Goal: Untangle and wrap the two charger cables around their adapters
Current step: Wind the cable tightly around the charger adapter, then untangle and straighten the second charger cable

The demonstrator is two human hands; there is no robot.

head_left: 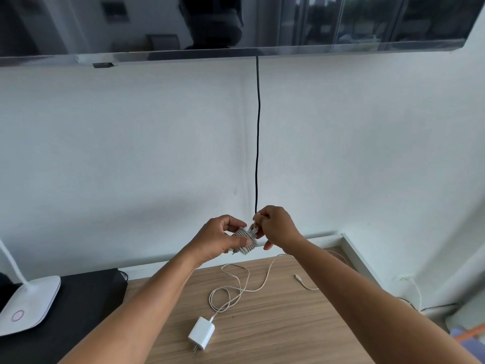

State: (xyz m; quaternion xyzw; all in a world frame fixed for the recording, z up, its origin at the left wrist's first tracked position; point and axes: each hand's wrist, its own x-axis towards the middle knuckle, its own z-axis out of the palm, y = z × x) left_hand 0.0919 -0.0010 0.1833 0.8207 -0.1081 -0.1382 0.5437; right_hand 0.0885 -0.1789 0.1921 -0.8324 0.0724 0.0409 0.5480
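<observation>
Wrapped adapter [245,243]: centre of frame, raised between the 2 hands, grey cable wound tightly round it.
Left hand [219,240]: thumb and fingers curled round that bundle, thumb across its front.
Right hand [275,228]: fingertips pinched narrow on the cable end [254,228] at the bundle's upper right.
Second adapter [201,333]: white, flat on the wooden table [301,332], lower centre, well apart from both hands.
Loose cable [237,285]: loops from it across the table.
Edges: lamp base [29,306] lower left; black cord [257,127] hangs down the wall.
</observation>
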